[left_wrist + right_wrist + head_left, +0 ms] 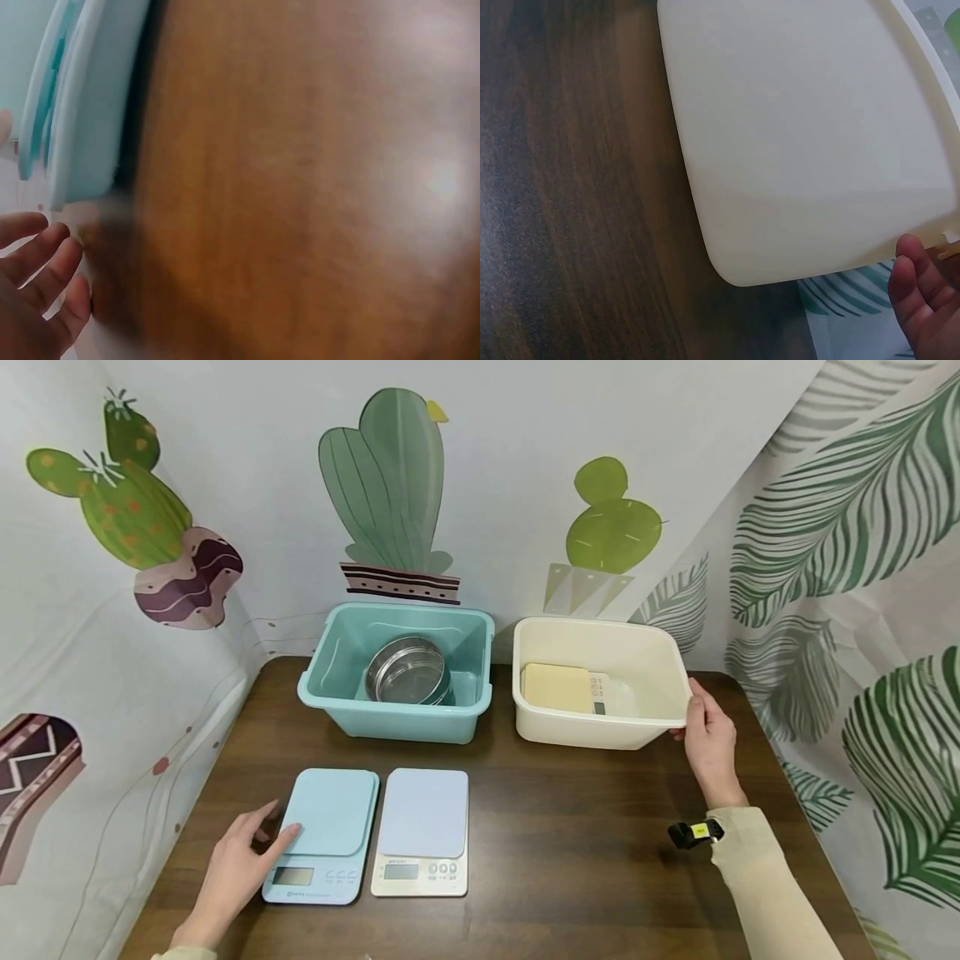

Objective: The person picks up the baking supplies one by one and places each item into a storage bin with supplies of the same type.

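Observation:
My left hand (238,860) is beside a light blue kitchen scale (330,814), its thumb over the scale's left edge and the other fingers spread loosely to the left. In the left wrist view, relaxed fingertips lie just off the end of the scale (94,97). At the right, my right hand (708,735) grips the rim of a cream plastic bin (585,727) at its right end. The right wrist view shows fingers (904,285) curled under that rim. Inside the bin lies a scale with a yellow plate (557,687).
A teal bin (397,722) stands at the back left, holding round metal sieves (408,677). Right of the blue scale lies a cream scale with a pale lilac plate (423,814). A patterned cloth (510,485) hangs behind the brown wooden table (570,835).

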### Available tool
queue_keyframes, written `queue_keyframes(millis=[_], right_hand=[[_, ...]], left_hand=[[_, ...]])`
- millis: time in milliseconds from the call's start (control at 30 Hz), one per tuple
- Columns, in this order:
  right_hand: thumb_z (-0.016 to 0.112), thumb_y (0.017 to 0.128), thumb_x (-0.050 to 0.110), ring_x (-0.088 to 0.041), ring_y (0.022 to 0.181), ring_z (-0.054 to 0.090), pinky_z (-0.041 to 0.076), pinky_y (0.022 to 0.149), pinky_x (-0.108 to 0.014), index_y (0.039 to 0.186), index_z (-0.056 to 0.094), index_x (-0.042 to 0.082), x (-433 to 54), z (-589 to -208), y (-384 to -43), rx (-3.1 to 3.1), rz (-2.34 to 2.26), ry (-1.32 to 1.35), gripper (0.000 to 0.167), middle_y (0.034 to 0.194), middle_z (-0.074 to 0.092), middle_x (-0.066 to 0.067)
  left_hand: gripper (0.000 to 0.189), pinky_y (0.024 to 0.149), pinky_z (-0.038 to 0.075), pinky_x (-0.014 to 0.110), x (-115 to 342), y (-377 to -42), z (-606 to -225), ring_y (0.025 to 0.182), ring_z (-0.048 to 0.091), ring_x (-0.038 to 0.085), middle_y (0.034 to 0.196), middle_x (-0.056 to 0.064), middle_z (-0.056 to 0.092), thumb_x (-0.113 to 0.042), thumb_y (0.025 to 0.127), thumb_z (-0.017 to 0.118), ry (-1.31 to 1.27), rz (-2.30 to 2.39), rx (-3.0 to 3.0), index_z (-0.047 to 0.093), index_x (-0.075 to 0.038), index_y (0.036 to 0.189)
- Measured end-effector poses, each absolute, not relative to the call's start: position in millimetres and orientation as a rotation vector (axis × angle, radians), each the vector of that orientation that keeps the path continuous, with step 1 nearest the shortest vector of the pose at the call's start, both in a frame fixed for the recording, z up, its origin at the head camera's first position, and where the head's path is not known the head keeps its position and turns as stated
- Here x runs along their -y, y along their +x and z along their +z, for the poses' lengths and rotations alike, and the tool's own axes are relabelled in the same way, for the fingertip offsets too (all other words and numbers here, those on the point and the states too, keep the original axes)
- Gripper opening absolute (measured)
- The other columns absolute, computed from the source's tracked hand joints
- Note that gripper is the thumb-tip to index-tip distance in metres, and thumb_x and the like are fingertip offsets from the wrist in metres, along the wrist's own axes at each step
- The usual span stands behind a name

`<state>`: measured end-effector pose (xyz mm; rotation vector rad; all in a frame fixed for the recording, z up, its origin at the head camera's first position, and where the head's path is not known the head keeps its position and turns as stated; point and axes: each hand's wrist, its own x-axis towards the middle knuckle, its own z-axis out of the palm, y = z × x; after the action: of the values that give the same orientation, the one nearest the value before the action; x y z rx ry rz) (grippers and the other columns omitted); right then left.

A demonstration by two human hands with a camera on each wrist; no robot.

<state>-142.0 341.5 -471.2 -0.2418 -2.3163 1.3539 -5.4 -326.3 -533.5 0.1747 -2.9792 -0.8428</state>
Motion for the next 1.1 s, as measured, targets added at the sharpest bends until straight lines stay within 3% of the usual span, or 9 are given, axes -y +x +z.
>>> queue_keyframes(millis=[133, 400, 667, 867, 1100], right_hand=[[0.043, 0.113, 0.027, 0.0, 0.055, 0.058, 0.047, 0.054, -0.013, 0.149, 0.059, 0.009, -341, -471, -142, 2.311, 1.335, -0.248, 0.043, 0.079, 0.065, 0.016], [0.043, 0.112, 0.029, 0.002, 0.054, 0.056, 0.047, 0.055, -0.013, 0.148, 0.06, 0.01, -340, -470, -143, 2.321, 1.297, -0.282, 0.044, 0.078, 0.066, -0.001], [0.043, 0.112, 0.03, -0.005, 0.055, 0.06, 0.046, 0.055, -0.012, 0.148, 0.061, 0.014, -340, -471, -142, 2.328, 1.275, -0.309, 0.043, 0.079, 0.063, 0.019], [0.044, 0.112, 0.03, -0.001, 0.055, 0.057, 0.046, 0.055, -0.012, 0.147, 0.061, 0.011, -340, -472, -142, 2.324, 1.268, -0.296, 0.043, 0.088, 0.068, -0.001], [0.044, 0.112, 0.03, -0.006, 0.055, 0.06, 0.047, 0.055, -0.012, 0.147, 0.062, 0.013, -339, -471, -142, 2.315, 1.285, -0.305, 0.043, 0.086, 0.067, 0.006]], left_hand=[[0.074, 0.067, 0.044, 0.032, 326, -2, -535, 0.087, 0.056, 0.022, 0.116, 0.018, 0.064, -0.052, 0.096, 0.071, 0.181, -0.822, 2.987, 0.057, 0.005, 0.142], [0.073, 0.066, 0.042, 0.029, 324, -4, -533, 0.082, 0.053, 0.016, 0.103, 0.006, 0.065, -0.06, 0.092, 0.073, 0.215, -0.835, 3.048, 0.066, 0.001, 0.132], [0.079, 0.065, 0.041, 0.032, 326, -8, -531, 0.085, 0.055, 0.016, 0.104, 0.005, 0.066, -0.065, 0.087, 0.076, 0.217, -0.836, 3.163, 0.064, -0.004, 0.136], [0.074, 0.064, 0.039, 0.032, 328, -9, -531, 0.082, 0.054, 0.014, 0.1, 0.002, 0.066, -0.062, 0.088, 0.076, 0.216, -0.876, 3.181, 0.065, -0.005, 0.134], [0.064, 0.068, 0.042, 0.033, 333, -14, -530, 0.084, 0.056, 0.016, 0.099, 0.004, 0.067, -0.061, 0.09, 0.075, 0.271, -0.935, 3.207, 0.065, -0.005, 0.119]])
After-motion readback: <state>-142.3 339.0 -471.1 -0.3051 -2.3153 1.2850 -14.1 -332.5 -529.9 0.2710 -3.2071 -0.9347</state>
